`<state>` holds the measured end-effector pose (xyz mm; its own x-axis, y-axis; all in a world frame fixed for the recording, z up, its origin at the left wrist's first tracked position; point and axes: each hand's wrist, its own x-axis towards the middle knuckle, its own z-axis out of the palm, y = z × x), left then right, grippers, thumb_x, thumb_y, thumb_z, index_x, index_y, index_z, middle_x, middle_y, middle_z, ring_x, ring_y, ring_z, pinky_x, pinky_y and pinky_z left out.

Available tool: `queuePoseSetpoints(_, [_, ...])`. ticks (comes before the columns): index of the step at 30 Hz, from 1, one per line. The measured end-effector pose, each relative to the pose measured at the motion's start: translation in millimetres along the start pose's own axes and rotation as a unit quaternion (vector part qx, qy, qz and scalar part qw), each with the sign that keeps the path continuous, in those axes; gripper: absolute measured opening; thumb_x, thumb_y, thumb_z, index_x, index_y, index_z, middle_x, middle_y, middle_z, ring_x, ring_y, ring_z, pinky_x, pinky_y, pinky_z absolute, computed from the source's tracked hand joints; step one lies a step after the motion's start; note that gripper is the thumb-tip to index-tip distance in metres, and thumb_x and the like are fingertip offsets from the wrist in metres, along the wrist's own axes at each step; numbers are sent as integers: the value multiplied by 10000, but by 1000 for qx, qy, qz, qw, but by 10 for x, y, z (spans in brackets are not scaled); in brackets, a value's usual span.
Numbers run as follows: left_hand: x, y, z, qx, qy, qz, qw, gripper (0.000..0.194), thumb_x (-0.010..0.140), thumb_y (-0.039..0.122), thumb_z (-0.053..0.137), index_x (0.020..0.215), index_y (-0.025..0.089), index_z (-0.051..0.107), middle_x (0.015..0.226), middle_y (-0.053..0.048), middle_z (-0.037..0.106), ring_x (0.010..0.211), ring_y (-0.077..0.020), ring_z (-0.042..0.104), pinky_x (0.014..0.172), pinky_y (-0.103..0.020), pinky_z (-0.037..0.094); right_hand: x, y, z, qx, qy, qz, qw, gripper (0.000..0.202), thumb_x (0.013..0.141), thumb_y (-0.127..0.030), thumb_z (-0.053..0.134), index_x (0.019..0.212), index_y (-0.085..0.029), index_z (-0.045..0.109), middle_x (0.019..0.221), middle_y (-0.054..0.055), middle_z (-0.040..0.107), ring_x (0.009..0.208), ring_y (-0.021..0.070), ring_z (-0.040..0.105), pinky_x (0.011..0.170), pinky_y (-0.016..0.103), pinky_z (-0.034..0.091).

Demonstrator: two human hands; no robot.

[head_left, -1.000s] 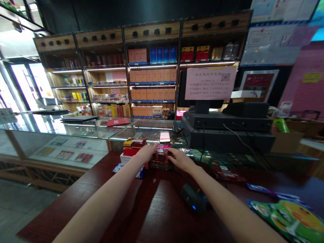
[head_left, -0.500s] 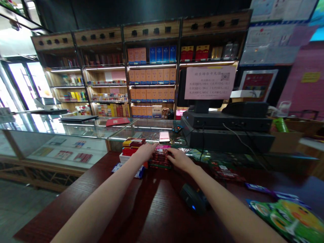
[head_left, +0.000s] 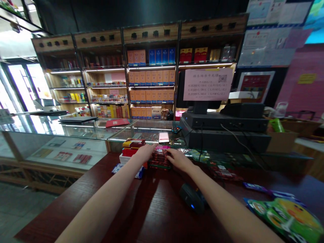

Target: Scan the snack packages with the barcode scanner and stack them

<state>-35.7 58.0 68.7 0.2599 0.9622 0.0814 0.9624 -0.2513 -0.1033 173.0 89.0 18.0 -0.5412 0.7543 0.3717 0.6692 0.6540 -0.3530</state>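
Observation:
A stack of dark red snack packets [head_left: 160,159], with a pink one on top, stands at the far side of the wooden counter. My left hand [head_left: 145,152] is against its left side, fingers closed along the upper edge. From the right, my right hand [head_left: 179,159] presses thumb and fingers to the stack's other side. Left of my left hand is a pile of red and yellow boxes [head_left: 130,148] on a white box, with blue-and-white packets [head_left: 118,167] at its foot. A black handheld scanner [head_left: 191,197] lies between my forearms.
A dark cash register [head_left: 225,138] with a screen bearing a pink notice [head_left: 207,84] stands behind to the right. A green and yellow bag [head_left: 286,219], purple packets and a dark red packet [head_left: 222,171] lie to the right. Glass display cases [head_left: 68,148] adjoin the counter.
The view has shifted very slightly. Both hands stay at the sides of the packet stack, with hardly any movement.

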Motion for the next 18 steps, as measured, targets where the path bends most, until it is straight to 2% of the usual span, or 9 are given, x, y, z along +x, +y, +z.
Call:
queuePoseSetpoints(13, [-93, 74, -1, 16, 51, 29, 998, 741, 794, 82, 638, 1471, 213, 364, 1286, -162, 647, 1176, -293, 631, 937, -385, 516, -205, 22, -149, 16, 34, -25, 999, 324, 890, -137, 554, 1197, -190, 645, 1260, 93, 680, 1170, 230, 622, 1036, 355, 441])
queuePoseSetpoints(18, [-107, 194, -11, 25, 74, 66, 995, 693, 800, 50, 599, 1444, 207, 400, 1350, -145, 615, 1196, -286, 618, 981, -401, 495, -365, 128, -194, -14, 51, -20, 998, 385, 882, -127, 545, 1260, -137, 619, 1318, 153, 644, 1236, 252, 591, 1090, 405, 419])
